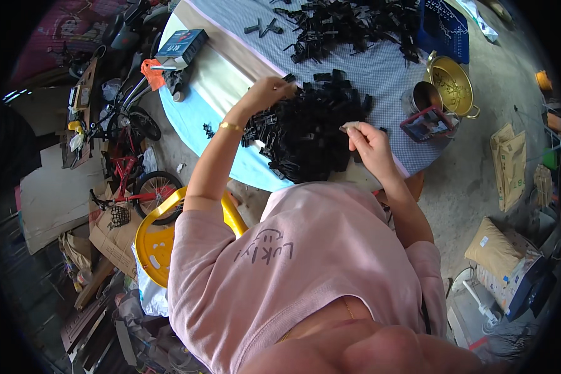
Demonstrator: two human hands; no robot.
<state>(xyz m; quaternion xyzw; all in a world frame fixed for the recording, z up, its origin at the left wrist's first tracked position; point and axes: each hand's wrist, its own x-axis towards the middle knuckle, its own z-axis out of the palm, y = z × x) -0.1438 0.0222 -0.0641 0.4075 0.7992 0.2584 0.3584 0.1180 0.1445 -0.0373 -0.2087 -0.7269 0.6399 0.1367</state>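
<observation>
My left hand is closed above the far left side of a heap of small black plastic pieces. A small black plastic piece shows at its fingertips. Over the heap's right side, my right hand is pinched, thumb against forefinger; whatever lies between them is too small to name. The heap sits on the cloth-covered round table, close to my body. Farther back spreads a second pile of black pieces, with two loose black parts to its left.
On the table's right are a gold-coloured colander, a metal cup and a phone. A blue basket stands behind them. At the left edge lies a dark blue box. A yellow chair and a red bicycle stand left.
</observation>
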